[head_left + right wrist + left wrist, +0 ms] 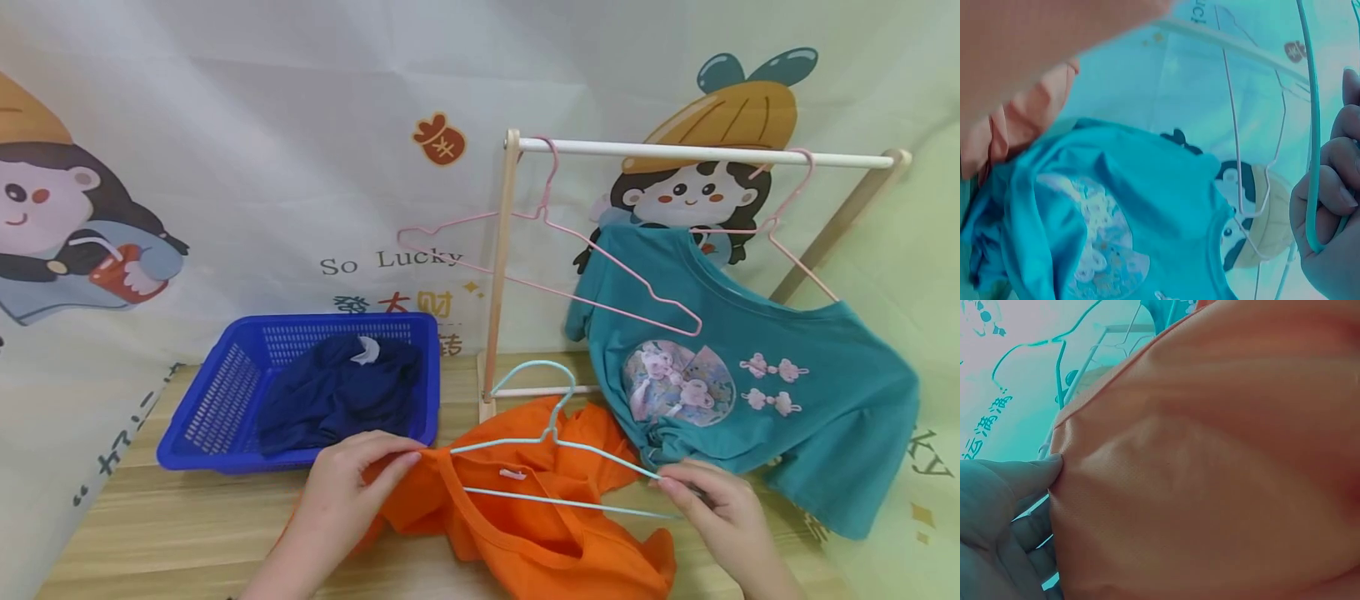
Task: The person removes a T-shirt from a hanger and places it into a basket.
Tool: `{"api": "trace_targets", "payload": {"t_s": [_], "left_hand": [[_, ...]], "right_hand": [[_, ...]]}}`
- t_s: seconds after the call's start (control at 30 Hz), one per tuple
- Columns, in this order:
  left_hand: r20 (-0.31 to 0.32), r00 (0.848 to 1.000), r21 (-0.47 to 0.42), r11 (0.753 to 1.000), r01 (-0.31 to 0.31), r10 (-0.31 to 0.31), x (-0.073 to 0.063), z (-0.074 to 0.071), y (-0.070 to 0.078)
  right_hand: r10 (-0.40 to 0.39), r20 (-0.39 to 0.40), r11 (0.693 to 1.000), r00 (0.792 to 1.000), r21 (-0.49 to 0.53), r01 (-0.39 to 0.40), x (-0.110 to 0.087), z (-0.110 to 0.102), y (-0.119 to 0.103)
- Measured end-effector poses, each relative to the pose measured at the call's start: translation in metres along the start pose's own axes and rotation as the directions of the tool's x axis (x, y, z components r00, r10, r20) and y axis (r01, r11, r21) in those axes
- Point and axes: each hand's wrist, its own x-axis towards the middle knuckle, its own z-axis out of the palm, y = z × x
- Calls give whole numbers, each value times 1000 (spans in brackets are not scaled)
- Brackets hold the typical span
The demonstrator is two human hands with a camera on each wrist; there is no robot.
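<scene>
Wood-grain tabletop point(127, 533) | left hand point(348, 483) pinching orange shirt point(540, 571) near neckline | right hand point(716, 504) pinching mint hanger point(552, 432) at end

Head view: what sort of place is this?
Likely a staged indoor clothes-hanging spot: there's a white-railed wooden clothes rack, a loose orange cloth shirt, and a pale cartoon-printed sheet as backdrop.

I see soft, bright, fairly even light across the backdrop point(285, 142) in the head view, greenish toward the right edge. My wrist views carry a cyan cast: the orange shirt point(1210, 481) dulls to salmon, and a close shape point(1041, 53) blurs.
</scene>
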Motion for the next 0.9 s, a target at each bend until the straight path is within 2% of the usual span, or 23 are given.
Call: {"api": "trace_targets", "payload": {"t_s": [0.17,0.43,0.67,0.83,0.9], "left_hand": [[-27,1000,12,1000,12,-12,0,-4,-6],[-42,997,-37,997,65,-67,-1,-8,-13],[-115,991,-39,997,61,-65,0,-8,-18],[-152,979,-22,991,132,-134,0,-3,-18],[-157,971,-20,984,177,-178,-1,1,-18]], "right_hand": [[51,-6,996,999,-71,-51,0,-12,-1],[103,-42,992,994,-64,-106,-2,-23,-3],[226,-61,960,972,-156,-233,-7,-42,-7],[302,-96,932,948,-181,-315,-16,-58,-8],[317,-112,935,942,-128,-330,-18,-63,-6]]}}
